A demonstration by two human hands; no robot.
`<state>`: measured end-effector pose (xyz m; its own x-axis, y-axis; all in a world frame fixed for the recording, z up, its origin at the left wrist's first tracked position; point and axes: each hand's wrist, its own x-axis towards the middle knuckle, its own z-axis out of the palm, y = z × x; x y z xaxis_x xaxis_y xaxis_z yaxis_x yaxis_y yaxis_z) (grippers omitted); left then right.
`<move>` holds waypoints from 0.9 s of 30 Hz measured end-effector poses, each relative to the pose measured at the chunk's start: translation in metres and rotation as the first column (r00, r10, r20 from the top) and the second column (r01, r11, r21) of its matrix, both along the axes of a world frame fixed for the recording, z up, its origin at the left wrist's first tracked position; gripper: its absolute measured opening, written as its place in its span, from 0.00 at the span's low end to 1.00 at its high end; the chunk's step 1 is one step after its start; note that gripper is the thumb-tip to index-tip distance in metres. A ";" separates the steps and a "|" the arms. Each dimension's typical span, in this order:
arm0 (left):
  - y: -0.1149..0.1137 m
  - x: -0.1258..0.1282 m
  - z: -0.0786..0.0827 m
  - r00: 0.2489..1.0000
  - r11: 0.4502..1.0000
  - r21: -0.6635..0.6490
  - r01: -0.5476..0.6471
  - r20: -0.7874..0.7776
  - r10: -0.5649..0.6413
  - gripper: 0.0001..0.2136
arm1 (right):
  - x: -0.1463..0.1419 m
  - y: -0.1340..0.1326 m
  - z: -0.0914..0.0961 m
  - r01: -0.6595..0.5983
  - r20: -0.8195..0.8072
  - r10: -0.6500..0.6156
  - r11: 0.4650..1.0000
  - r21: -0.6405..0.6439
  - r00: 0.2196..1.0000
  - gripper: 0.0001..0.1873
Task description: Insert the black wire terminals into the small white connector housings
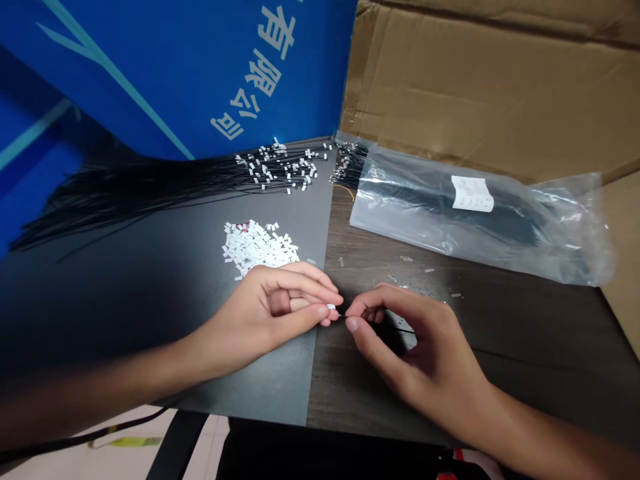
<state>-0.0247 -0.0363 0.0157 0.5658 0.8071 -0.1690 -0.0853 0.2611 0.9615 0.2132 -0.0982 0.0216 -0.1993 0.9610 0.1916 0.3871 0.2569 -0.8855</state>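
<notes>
Between the thumb and fingers of my left hand (280, 300) is a small white connector housing (331, 307), pinched near the fingertips. My right hand (400, 327) pinches a thin black wire (343, 316) whose end points toward the housing. Whether the wire tip sits inside the housing is too small to tell. A pile of loose white housings (260, 245) lies just behind my left hand. Farther back, a bundle of black wires (165, 180) fans out to the left, with white housings on its right-hand ends.
A clear plastic bag (525, 220) of black wires with a white label lies at the back right, bare terminals poking out of its left end. Small clear scraps (406, 258) dot the dark wood table (540, 320). Cardboard (480, 87) and a blue panel (200, 60) stand behind.
</notes>
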 end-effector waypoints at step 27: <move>0.000 0.000 -0.005 0.993 0.976 -0.185 0.115 0.055 -0.106 0.09 | 0.000 -0.001 0.012 -0.153 -0.368 -0.054 0.845 -0.512 0.928 0.06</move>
<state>-0.0251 -0.0361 0.0104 0.6601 0.6955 -0.2839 -0.0871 0.4463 0.8906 0.2132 -0.0989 0.0332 -0.2675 0.9250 -0.2699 0.0200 -0.2747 -0.9613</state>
